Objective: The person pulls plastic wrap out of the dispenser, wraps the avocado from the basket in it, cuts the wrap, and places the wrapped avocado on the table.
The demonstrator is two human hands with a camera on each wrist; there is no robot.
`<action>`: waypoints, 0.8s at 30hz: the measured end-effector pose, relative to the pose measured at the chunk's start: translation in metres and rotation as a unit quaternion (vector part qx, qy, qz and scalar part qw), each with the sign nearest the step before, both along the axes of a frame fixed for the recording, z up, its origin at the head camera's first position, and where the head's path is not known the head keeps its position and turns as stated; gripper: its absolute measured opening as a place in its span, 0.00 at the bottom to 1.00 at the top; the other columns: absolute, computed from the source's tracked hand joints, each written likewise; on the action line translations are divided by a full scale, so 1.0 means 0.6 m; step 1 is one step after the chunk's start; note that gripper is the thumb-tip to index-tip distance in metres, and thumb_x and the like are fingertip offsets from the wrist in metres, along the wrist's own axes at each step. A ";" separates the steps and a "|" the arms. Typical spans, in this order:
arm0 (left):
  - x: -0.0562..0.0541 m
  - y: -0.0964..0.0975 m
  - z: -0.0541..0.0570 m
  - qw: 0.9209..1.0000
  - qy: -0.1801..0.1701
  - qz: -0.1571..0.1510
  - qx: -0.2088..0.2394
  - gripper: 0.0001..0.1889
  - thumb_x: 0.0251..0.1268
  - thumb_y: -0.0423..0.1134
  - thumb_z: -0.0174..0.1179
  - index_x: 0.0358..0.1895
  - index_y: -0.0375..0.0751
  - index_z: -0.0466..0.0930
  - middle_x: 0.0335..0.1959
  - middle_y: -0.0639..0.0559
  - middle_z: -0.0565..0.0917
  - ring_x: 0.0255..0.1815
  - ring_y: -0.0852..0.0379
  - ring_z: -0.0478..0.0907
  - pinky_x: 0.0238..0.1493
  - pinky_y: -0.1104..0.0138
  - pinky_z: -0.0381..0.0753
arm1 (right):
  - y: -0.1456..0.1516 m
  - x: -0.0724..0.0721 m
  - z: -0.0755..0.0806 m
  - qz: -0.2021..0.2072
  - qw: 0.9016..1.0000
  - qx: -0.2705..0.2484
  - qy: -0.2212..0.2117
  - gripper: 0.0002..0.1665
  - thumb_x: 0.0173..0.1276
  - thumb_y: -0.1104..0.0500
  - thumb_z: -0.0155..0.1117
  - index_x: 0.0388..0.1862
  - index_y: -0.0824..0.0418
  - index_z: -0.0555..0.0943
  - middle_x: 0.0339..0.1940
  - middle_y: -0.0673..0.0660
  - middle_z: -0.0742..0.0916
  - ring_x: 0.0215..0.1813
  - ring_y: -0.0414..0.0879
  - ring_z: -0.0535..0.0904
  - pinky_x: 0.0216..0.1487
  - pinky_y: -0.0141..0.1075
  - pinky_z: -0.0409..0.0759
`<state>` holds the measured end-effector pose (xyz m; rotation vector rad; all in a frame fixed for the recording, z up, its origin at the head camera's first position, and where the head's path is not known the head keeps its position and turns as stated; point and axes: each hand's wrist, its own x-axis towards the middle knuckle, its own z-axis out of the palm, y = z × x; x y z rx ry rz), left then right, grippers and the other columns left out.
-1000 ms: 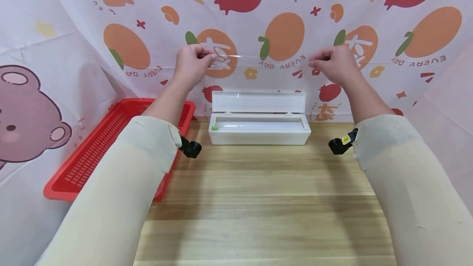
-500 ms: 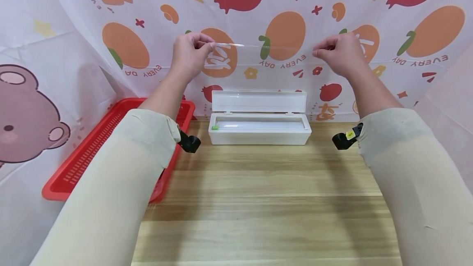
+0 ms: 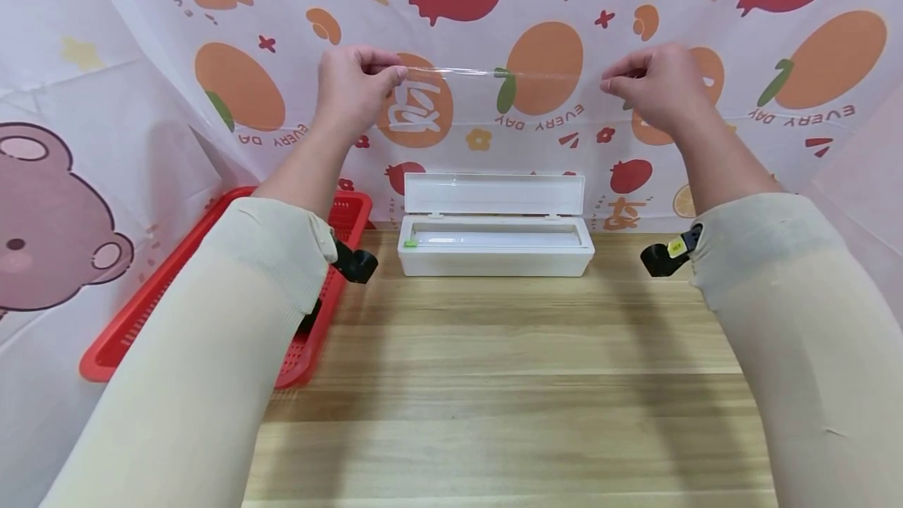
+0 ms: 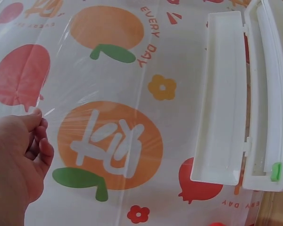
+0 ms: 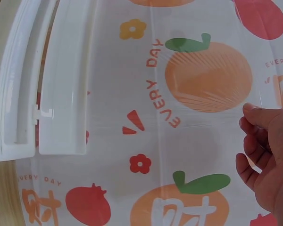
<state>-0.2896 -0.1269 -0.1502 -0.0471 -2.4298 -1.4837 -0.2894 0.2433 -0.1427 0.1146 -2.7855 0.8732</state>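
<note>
A sheet of clear plastic wrap (image 3: 466, 71) stretches between my two raised hands, its top edge glinting in the head view. My left hand (image 3: 360, 85) pinches one corner between thumb and forefinger. At the opposite corner, my right hand (image 3: 656, 88) pinches the film the same way. Fine creases fan through the wrap (image 4: 85, 80) from the fingertips in the left wrist view. Below the hands stands a white wrap dispenser box (image 3: 496, 263), its lid (image 3: 494, 194) raised against the backdrop. A roll (image 3: 494, 239) lies inside, and a green slider (image 3: 411, 244) sits at the box's left end.
A red plastic basket (image 3: 353, 206) stands on the left of the wooden table (image 3: 508, 382), partly behind the left sleeve, with something dark inside. A white fruit-print cloth (image 3: 451, 38) hangs close behind the box and hands.
Both hands have risen, drawing the plastic wrap upward and slightly further apart. The box, its lid and the basket have stayed in place.
</note>
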 end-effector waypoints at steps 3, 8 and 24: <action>0.000 0.000 0.005 1.000 0.007 0.001 -0.010 0.17 0.62 0.49 0.65 0.51 0.48 0.87 0.40 0.56 0.82 0.41 0.60 0.77 0.49 0.72 0.79 | 0.000 0.000 0.006 0.000 1.000 0.004 0.009 0.25 0.70 0.42 0.59 0.60 0.52 0.82 0.58 0.55 0.82 0.50 0.44 0.73 0.44 0.25 0.77; 0.000 0.002 0.013 1.000 0.018 -0.003 -0.014 0.16 0.64 0.49 0.63 0.50 0.47 0.87 0.37 0.58 0.80 0.39 0.61 0.76 0.46 0.72 0.78 | 0.001 0.001 0.017 -0.006 1.000 0.002 0.013 0.25 0.70 0.42 0.60 0.61 0.52 0.81 0.55 0.55 0.81 0.50 0.44 0.73 0.42 0.25 0.76; 0.005 0.009 0.036 0.998 0.055 0.005 0.003 0.14 0.67 0.47 0.61 0.49 0.44 0.84 0.35 0.60 0.76 0.41 0.63 0.70 0.48 0.71 0.74 | 0.000 0.007 0.047 -0.030 0.997 -0.060 0.039 0.22 0.67 0.43 0.64 0.55 0.50 0.86 0.39 0.37 0.77 0.46 0.36 0.70 0.45 0.24 0.77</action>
